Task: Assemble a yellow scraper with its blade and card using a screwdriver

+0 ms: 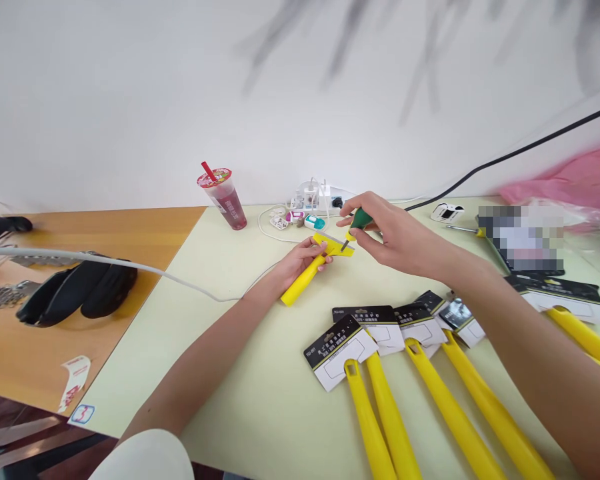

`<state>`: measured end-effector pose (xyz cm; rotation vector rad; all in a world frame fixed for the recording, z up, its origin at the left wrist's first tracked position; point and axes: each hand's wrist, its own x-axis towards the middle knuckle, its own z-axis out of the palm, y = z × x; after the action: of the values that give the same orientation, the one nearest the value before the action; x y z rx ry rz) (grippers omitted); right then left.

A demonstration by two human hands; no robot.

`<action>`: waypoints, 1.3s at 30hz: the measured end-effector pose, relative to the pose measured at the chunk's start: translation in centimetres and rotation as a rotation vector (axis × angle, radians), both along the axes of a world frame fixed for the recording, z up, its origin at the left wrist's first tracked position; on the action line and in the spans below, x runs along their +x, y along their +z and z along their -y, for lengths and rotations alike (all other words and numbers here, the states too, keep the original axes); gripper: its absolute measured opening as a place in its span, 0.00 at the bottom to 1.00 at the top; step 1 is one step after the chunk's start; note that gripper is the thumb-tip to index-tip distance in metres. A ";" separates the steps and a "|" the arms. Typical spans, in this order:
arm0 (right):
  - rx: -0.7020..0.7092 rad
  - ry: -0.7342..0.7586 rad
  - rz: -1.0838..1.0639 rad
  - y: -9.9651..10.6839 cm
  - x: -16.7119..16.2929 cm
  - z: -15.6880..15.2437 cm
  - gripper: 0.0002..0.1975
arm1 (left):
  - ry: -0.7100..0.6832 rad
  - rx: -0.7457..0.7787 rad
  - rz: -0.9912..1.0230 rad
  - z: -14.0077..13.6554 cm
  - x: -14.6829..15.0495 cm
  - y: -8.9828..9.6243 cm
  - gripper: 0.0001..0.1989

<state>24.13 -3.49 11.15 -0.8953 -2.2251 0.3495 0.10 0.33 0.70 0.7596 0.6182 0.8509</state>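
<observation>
On the near right of the pale table [260,373], yellow handles [387,400] are laid out with black and white cards [340,350] at their far ends. A bit farther, near the middle, a yellow scraper [304,280] is held by the left hand [303,259]; its neck is pinched between the thumb and the fingers. Its long handle is pointed to the near left, and its wide head is turned to the far right, toward the right hand [390,230]. In the right hand, a green screwdriver [363,219] is pinched by the thumb and fingers. It is slanted down to the near left, so its tip is brought to the scraper's head; whether a screw is met there cannot be told. The head is close to both hands, but only the left hand is put on the scraper. On the brown table [145,233] to the left, a black case [113,287] is seen; what is kept in it cannot be told. Farther back, a clear cup [229,203] is partly filled with red drink, and a red straw [209,171] is stuck through its top. By the wall, plugs are pushed into a white power strip [325,198].
</observation>
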 end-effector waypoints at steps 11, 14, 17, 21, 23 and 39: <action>0.070 -0.183 0.091 -1.0 -0.7 0.1 0.13 | -0.032 0.002 -0.003 0.2 -0.1 0.2 0.22; 0.021 -0.133 0.079 -0.7 -0.6 0.4 0.13 | -0.014 0.012 0.007 0.1 -0.1 0.1 0.20; -0.060 -0.037 0.012 -0.2 -0.8 0.6 0.14 | 0.012 0.006 0.013 0.0 0.0 0.1 0.20; -0.025 -0.019 0.029 -0.1 -0.9 0.4 0.16 | -0.002 -0.004 -0.004 0.1 -0.1 0.3 0.21; 0.023 -0.031 0.044 -0.2 -0.8 0.1 0.14 | -0.016 0.000 -0.009 0.2 -0.1 0.3 0.20; -0.064 0.013 -0.020 -0.6 -0.4 0.0 0.18 | 0.000 -0.018 0.004 -0.1 -0.2 0.0 0.24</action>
<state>23.72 -3.47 10.59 -0.9079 -2.2131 0.4363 -0.10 0.39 0.67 0.7416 0.6214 0.8462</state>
